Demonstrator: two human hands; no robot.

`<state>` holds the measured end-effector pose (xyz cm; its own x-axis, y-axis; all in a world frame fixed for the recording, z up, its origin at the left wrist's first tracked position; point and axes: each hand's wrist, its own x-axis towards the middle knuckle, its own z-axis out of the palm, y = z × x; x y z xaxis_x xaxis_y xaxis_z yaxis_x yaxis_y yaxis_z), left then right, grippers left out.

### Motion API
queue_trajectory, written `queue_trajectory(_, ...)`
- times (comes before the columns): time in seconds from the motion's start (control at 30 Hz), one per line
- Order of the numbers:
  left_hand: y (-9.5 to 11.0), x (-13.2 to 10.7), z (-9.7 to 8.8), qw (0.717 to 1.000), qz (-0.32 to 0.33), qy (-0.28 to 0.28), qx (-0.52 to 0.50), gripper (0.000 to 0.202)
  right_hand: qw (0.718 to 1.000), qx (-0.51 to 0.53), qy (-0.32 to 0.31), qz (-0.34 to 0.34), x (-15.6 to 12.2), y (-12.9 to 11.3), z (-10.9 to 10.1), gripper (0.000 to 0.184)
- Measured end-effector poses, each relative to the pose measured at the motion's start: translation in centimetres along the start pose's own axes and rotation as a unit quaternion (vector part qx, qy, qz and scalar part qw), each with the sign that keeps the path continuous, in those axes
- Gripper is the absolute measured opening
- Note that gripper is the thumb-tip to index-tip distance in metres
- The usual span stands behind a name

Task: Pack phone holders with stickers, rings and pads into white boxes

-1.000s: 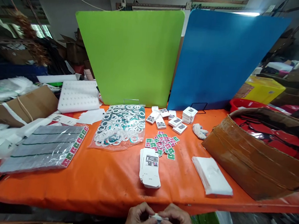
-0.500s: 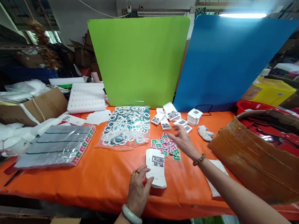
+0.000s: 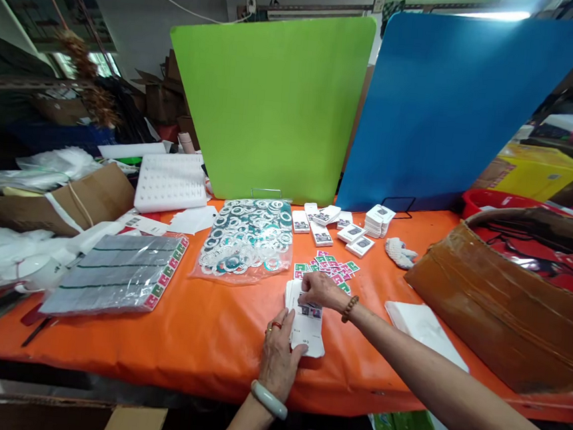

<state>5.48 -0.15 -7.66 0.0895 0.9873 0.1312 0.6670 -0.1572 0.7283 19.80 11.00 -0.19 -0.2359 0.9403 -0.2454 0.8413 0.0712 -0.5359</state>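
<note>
A stack of white printed cards [image 3: 308, 337] lies upright to me near the front of the table. My left hand [image 3: 278, 356] holds its left side, fingers along the edge and thumb at the near end. Over the far part of the stack, my right hand [image 3: 321, 290] is closed with fingertips bent down onto the top card; whatever they pinch is hidden. Just beyond it, small pink and green cards [image 3: 329, 264] lie in a loose heap, partly covered by that hand. Farther back are small white printed packs [image 3: 321, 235] and a taller pile of them [image 3: 379, 220].
A clear bag of teal and white rings [image 3: 247, 238] lies left of centre. Left of it is a plastic-wrapped grey bundle [image 3: 116, 270]. A brown carton [image 3: 499, 307] stands at right, near a crumpled white glove [image 3: 400, 253]. Green [image 3: 270, 106] and blue [image 3: 450, 115] boards rise behind.
My right hand has come back from above the packs to the card stack, its fingers closing. My left hand has moved onto the stack's edge. The view has shifted slightly.
</note>
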Motion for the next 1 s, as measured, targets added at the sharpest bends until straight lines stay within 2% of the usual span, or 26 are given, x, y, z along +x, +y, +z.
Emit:
queue_trajectory(0.07,0.4,-0.1,-0.1,1.000,0.011,0.011,-0.002,0.065,1.000,0.024,0.010,-0.008,-0.7,-0.1,-0.7,0.020)
queue_trajectory(0.17,1.3,0.0,-0.8,0.998,0.035,0.044,-0.018,0.053,0.997,0.066,0.033,-0.017,-2.5,-0.3,-1.8,0.020)
queue_trajectory(0.3,2.6,0.2,-2.3,0.994,0.058,0.079,-0.051,0.040,0.988,0.152,0.013,-0.017,-5.2,-0.1,-2.2,0.014)
queue_trajectory(0.37,3.1,0.1,-2.7,0.993,0.061,0.080,-0.065,0.036,0.967,0.256,-0.013,-0.005,-6.3,0.1,-2.0,0.011)
queue_trajectory(0.47,3.6,-0.4,-2.9,0.993,0.073,0.068,-0.065,0.035,0.917,0.392,-0.066,0.016,-7.6,0.5,-1.6,0.017)
queue_trajectory(0.53,3.9,-0.8,-2.7,0.994,0.089,0.054,-0.039,0.037,0.908,0.412,-0.078,0.022,-8.4,0.5,-1.3,0.021)
queue_trajectory(0.63,4.2,-1.7,-2.4,0.992,0.108,0.027,0.055,0.040,0.899,0.432,-0.072,0.021,-9.2,0.6,-0.9,0.022)
queue_trajectory(0.77,4.6,-2.7,-1.9,0.985,0.078,0.019,0.151,0.047,0.875,0.478,-0.073,0.018,-9.7,0.5,0.1,0.024)
queue_trajectory(0.87,4.8,-3.0,-1.9,0.992,0.050,0.024,0.113,0.048,0.870,0.488,-0.070,0.008,-9.6,0.4,0.9,0.019)
queue_trajectory(1.0,5.5,-3.2,-2.6,0.998,0.025,-0.020,-0.044,0.036,0.876,0.478,-0.057,-0.011,-9.8,-0.2,1.6,0.015)
